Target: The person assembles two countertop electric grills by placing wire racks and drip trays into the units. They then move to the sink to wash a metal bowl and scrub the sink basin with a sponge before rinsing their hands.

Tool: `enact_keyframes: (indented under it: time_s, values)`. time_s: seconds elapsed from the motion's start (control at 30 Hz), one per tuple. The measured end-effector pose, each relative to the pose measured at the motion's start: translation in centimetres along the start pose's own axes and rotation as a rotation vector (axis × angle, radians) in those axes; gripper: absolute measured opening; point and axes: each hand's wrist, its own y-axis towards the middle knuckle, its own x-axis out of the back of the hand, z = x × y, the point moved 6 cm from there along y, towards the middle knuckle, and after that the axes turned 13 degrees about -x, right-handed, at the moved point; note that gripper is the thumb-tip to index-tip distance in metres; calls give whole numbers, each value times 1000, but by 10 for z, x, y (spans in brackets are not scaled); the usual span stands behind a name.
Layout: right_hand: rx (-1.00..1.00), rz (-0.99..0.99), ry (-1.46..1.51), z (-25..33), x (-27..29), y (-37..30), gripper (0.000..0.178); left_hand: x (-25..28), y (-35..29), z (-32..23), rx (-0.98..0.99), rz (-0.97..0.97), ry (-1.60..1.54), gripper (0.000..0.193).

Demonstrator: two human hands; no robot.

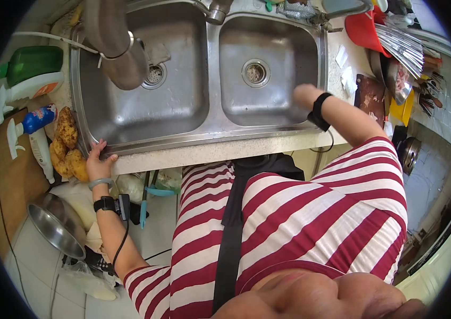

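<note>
A steel double sink [213,64] fills the counter in front of me. My left hand [99,160] rests at its front left corner, fingers spread over the rim, with nothing in them. My right hand [306,97] is over the right side of the right basin [273,48]. It is smeared by motion and its fingers do not show clearly, so I cannot tell what, if anything, it holds. A drain [256,73] shows in the right basin. Another drain [154,76] in the left basin is partly covered by a thick grey-brown tubular thing [124,66].
Left of the sink lie knobbly yellow-brown roots [66,130], a green bottle [35,64], and a blue spray bottle [38,119]. A metal bowl [55,228] sits lower left. On the right are a red container [362,33], a bundle of thin metal sticks [402,50] and white scraps [348,80].
</note>
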Motion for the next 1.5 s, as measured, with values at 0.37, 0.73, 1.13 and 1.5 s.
enact_keyframes:
  time_s: [0.37,0.73,1.13,1.5]
  values:
    - [-675,-676,1677,-85,17,142,16,19,-12,-23,17,-20,8,52]
    - [-462,-1103,1352,-71,107,149,14,21,-12,-34,-26,-3,-14,53]
    - [-255,-366,1785,68,173,87,13,29,-37,-3,-5,-31,-35,52]
    - [1380,19,2195,152,225,25,19,50,-62,62,97,-24,61,56]
